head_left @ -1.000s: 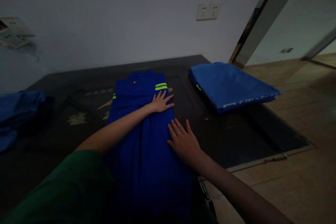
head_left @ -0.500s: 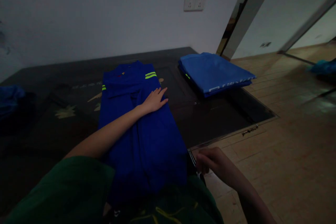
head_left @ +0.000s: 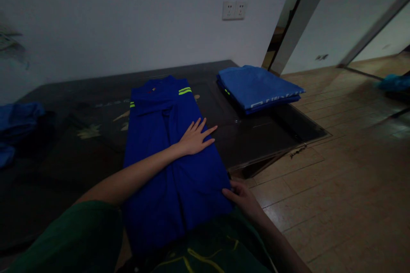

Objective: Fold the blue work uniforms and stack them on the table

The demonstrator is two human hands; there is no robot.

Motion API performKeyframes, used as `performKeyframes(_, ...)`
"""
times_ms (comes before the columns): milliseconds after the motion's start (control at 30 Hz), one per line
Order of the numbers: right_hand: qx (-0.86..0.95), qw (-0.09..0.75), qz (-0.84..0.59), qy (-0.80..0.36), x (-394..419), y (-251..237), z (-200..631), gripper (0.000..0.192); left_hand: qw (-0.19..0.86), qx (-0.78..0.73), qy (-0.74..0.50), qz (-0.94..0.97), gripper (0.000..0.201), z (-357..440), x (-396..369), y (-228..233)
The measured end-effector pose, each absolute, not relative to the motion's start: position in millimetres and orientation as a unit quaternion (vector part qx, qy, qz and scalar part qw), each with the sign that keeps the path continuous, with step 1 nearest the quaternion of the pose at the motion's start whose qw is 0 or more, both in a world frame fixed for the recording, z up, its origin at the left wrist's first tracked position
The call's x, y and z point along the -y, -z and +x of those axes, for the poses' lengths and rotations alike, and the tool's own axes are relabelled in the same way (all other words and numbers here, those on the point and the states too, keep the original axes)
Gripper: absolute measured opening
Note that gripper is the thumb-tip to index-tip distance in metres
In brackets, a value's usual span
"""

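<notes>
A dark blue work jacket [head_left: 150, 140] with yellow-green stripes lies on a dark tabletop, its collar toward the wall and its sides folded inward. Its lower end reaches my body. My left hand [head_left: 197, 137] rests flat on the jacket's right half, fingers spread. At the lower right edge, my right hand [head_left: 241, 198] pinches the cloth between thumb and fingers. The fingers beneath the fabric are partly hidden.
A stack of folded blue garments [head_left: 259, 87] sits on the table's [head_left: 250, 145] right part. Crumpled blue cloth [head_left: 19, 121] lies at the left. A wall with a socket [head_left: 233, 10] stands behind, and wooden floor [head_left: 352, 170] lies to the right.
My right hand has moved left from beside the table onto the jacket's edge and taken hold of it. My left hand has slid slightly right and toward me along the cloth.
</notes>
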State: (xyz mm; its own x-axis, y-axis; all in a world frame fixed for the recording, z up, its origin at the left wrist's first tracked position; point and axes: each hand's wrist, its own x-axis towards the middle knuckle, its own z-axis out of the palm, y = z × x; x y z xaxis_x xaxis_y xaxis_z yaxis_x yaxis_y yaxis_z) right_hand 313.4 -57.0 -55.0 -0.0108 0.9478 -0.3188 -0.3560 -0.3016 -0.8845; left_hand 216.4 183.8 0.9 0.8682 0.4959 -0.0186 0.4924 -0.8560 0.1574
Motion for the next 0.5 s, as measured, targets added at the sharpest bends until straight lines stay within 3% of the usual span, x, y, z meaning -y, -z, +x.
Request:
performKeyframes(300, 0.274, 0.513, -0.533, -0.615, 64.0, 55.6, 311.3, 0.043, 0.101, -0.253, -0.022, 0.962, 0.057, 214.6, -181.9, -4.1)
performKeyframes(500, 0.398, 0.466, -0.583, -0.534, 68.4, 55.9, 319.6, 0.043, 0.133, -0.242, -0.039, 0.960, 0.059, 211.8, -179.2, -10.8)
